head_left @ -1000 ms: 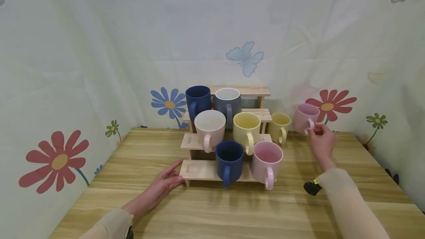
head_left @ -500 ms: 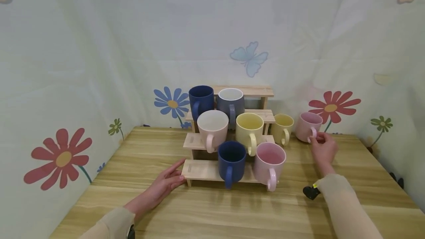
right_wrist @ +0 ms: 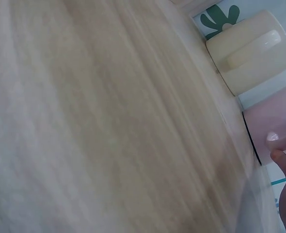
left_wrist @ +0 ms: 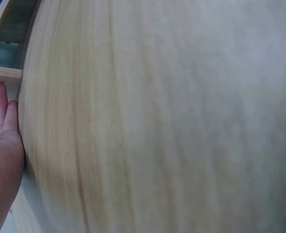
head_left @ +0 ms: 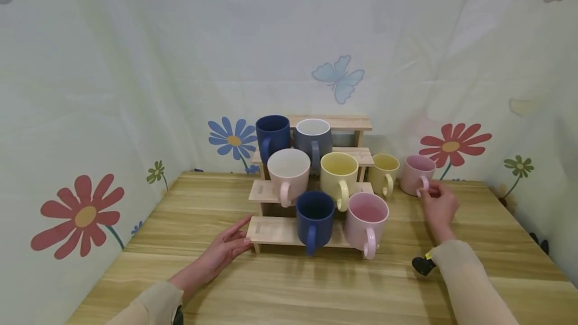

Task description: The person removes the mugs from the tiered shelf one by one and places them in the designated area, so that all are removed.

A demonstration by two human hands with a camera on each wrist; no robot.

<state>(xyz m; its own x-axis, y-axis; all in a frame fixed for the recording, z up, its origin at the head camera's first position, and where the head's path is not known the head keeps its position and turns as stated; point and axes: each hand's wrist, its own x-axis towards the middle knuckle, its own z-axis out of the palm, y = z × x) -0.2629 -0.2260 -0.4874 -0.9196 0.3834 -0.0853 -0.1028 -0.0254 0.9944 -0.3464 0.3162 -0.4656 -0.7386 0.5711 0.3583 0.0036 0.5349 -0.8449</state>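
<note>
At the back right of the table, my right hand [head_left: 440, 209] pinches the handle of a pink mug [head_left: 416, 177], which stands upright on the wood. In the right wrist view that pink mug [right_wrist: 274, 121] has its base at the table, beside a yellow mug [right_wrist: 252, 53]. My left hand [head_left: 221, 255] touches the left end of the stepped wooden rack [head_left: 275, 232] with its fingers extended. On the rack's lowest step sit a dark blue mug [head_left: 314, 219] and a second pink mug [head_left: 367, 222]. The left wrist view shows the fingers [left_wrist: 1, 104] against the rack's end.
Higher steps bear a pale pink mug [head_left: 288, 174], a light yellow mug [head_left: 338, 177], a tall blue mug [head_left: 273, 137] and a grey mug [head_left: 313, 139]. Another yellow mug [head_left: 383, 174] stands between rack and right hand. A flowered curtain [head_left: 135, 89] hangs behind the table [head_left: 280, 290].
My right hand has lowered the pink mug from above the table onto its surface, beside the yellow mug. The left hand has stayed at the rack. The head view has shifted slightly.
</note>
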